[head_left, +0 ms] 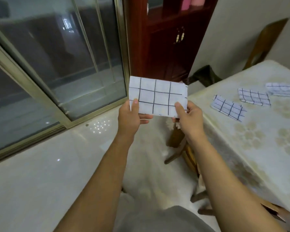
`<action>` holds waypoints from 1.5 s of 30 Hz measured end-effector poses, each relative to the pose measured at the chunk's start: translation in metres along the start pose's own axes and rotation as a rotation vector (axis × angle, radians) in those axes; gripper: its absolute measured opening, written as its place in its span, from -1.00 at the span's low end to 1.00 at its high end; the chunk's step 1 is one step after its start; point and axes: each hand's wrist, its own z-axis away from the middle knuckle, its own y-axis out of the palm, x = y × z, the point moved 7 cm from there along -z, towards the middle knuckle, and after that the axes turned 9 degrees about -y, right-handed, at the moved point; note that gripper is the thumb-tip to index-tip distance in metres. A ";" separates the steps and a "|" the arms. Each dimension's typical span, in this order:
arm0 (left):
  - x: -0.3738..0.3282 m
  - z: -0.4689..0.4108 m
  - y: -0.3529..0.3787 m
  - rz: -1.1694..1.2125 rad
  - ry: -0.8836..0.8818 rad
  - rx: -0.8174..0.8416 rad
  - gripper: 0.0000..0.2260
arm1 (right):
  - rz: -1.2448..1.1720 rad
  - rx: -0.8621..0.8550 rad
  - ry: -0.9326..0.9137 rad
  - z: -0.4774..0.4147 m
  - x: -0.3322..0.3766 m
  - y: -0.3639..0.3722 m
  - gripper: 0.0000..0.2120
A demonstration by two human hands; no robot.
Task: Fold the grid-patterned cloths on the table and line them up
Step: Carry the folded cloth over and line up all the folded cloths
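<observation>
- The white, black-gridded folded cloth (pixel 157 96) is held in the air off the worktop's left edge, left hand (pixel 130 117) and right hand (pixel 189 117) pinching its lower corners.
- Judgement: square the edges, then lay it beside the three folded cloths (pixel 228 108) on the floral-covered worktop (pixel 258 148).

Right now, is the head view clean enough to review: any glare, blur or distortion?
Head view: wide-angle distortion bows the window frame; light glare speckles the glossy floor; the held cloth is sharp between left hand and right hand; the farthest folded cloth looks soft.
</observation>
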 end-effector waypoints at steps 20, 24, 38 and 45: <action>-0.086 -0.246 0.153 -0.300 0.010 0.572 -0.76 | -0.003 -0.504 0.034 -0.193 -0.020 0.007 -0.86; -0.116 -0.290 0.187 -0.358 0.062 0.552 -0.77 | -0.023 -0.507 0.030 -0.253 -0.022 0.002 -0.91; -0.103 -0.360 0.366 -0.461 0.074 0.808 -0.82 | 0.142 -0.719 0.136 -0.337 -0.086 -0.089 -0.82; -0.097 -0.425 0.459 -0.469 0.032 1.006 -0.73 | 0.216 -0.891 0.185 -0.399 -0.099 -0.113 -0.84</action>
